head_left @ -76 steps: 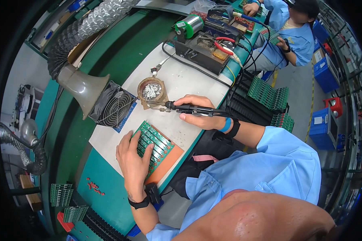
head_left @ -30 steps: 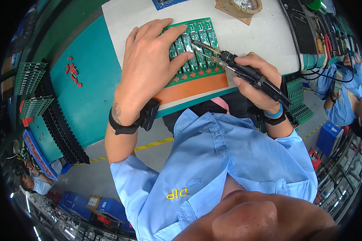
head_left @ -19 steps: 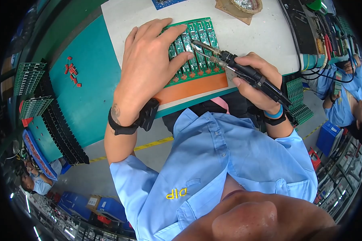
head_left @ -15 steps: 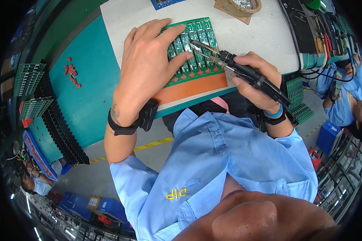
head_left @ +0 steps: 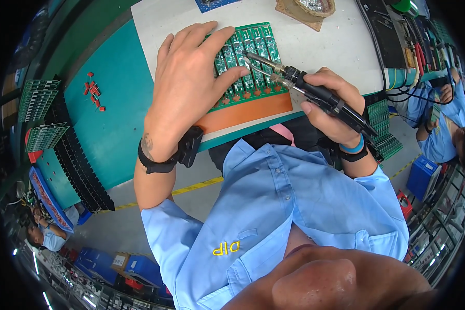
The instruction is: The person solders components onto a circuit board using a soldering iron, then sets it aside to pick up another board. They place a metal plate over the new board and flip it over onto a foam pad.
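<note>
L hand (head_left: 183, 93) flat on green circuit board (head_left: 253, 51), fingers spread. R hand (head_left: 333, 106) grips black soldering iron (head_left: 315, 95), tip touching board. Board lies on orange mat (head_left: 248, 111), white table (head_left: 336, 41).

Circuit board panel (head_left: 250, 57), upper centre: green with rows of orange pads, lying on an orange mat (head_left: 245, 111). Soldering iron (head_left: 315, 95): black handle, silver tip. Table (head_left: 336, 41): white top; teal surface to the left, scattered with small red parts (head_left: 94, 90). Shirt (head_left: 294, 206): light blue. Wristband (head_left: 354, 148), centre right: blue.
</note>
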